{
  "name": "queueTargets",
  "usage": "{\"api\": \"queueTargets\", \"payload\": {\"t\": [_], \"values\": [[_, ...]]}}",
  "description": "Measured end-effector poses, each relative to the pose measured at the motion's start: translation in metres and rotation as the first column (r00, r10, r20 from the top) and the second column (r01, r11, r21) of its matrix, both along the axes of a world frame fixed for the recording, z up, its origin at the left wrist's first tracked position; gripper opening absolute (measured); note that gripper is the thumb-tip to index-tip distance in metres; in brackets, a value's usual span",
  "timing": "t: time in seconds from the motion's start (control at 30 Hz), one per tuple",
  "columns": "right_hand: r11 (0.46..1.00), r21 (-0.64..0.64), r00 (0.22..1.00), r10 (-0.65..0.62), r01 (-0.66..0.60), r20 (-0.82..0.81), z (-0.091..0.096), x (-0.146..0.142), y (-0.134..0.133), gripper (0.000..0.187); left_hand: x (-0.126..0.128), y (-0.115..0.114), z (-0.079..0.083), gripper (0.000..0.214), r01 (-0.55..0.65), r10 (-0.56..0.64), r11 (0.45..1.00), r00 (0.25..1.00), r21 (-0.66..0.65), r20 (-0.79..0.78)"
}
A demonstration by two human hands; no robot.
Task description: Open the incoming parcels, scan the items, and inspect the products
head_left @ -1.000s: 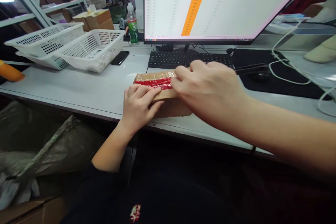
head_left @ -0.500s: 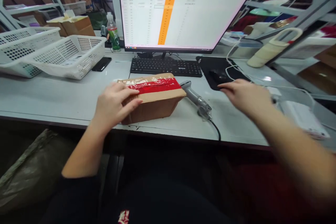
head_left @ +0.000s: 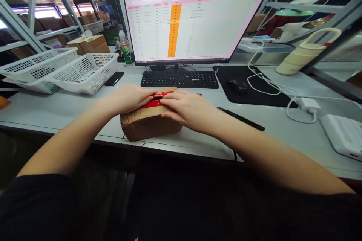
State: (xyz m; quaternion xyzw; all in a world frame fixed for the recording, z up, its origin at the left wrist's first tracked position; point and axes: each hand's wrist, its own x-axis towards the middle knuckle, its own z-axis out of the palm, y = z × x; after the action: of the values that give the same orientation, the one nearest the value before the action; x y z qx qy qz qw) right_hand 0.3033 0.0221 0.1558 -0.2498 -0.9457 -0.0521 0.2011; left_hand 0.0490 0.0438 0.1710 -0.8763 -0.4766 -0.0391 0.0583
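Observation:
A small brown cardboard box [head_left: 152, 126] sits at the desk's front edge, with red tape [head_left: 151, 104] along its top. A dark gap runs along the taped seam between the flaps. My left hand [head_left: 131, 99] grips the left part of the top, its fingertips at the gap. From the right, my right hand [head_left: 189, 109] holds the other flap, fingers curled at the same gap. The box's contents are hidden. Behind my right hand, the grey handheld scanner is almost wholly covered. A slim black tool [head_left: 241, 118] lies beyond my right forearm.
A keyboard [head_left: 179, 79] and monitor [head_left: 183, 22] stand behind the box. To the right are a mouse [head_left: 238, 86] on a black pad [head_left: 263, 98], a white cable and a white device [head_left: 343, 135]. White baskets [head_left: 85, 73], a phone [head_left: 114, 78] and a bottle [head_left: 126, 49] stand left.
My right hand has moved left from beside the mouse pad onto the box. My left hand has shifted to the seam, which now gapes. The black tool shows on the desk.

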Motion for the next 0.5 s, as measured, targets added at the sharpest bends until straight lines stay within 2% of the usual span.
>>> {"api": "queueTargets", "payload": {"t": [0.1,0.2,0.27,0.3,0.33,0.4,0.43,0.5], "values": [[0.999,0.037,0.994,-0.038,0.034,0.104,0.002,-0.01,0.011,0.038,0.005,-0.001,0.007,0.049,-0.009,0.009,1.0,0.999,-0.017,-0.036],[0.99,0.108,0.988,-0.098,0.085,0.117,0.008,-0.011,0.011,0.044,0.001,0.012,0.014,0.048,0.012,-0.008,0.999,0.996,-0.047,0.09],[0.959,0.255,0.989,-0.138,0.121,0.051,0.005,-0.01,0.001,0.027,-0.009,0.029,0.016,0.046,0.036,-0.02,0.997,0.973,-0.067,0.23],[0.927,0.359,0.992,-0.123,0.111,0.01,-0.001,-0.01,-0.007,0.015,-0.014,0.04,0.016,0.045,0.05,-0.025,0.996,0.955,-0.079,0.296],[0.883,0.461,0.996,-0.083,0.084,-0.023,-0.011,-0.008,-0.015,0.01,-0.02,0.05,0.013,0.042,0.063,-0.026,0.994,0.936,-0.092,0.351],[0.801,0.599,0.998,0.034,0.009,-0.061,-0.037,-0.005,-0.03,0.02,-0.029,0.069,0.002,0.038,0.074,-0.017,0.991,0.898,-0.113,0.441],[0.788,0.616,0.995,0.077,-0.02,-0.067,-0.051,-0.002,-0.036,0.026,-0.032,0.077,-0.007,0.037,0.071,-0.002,0.99,0.878,-0.125,0.479],[0.826,0.563,0.993,0.094,-0.041,-0.065,-0.073,0.004,-0.043,0.035,-0.032,0.087,-0.029,0.037,0.052,0.066,0.978,0.845,-0.204,0.53]]}}
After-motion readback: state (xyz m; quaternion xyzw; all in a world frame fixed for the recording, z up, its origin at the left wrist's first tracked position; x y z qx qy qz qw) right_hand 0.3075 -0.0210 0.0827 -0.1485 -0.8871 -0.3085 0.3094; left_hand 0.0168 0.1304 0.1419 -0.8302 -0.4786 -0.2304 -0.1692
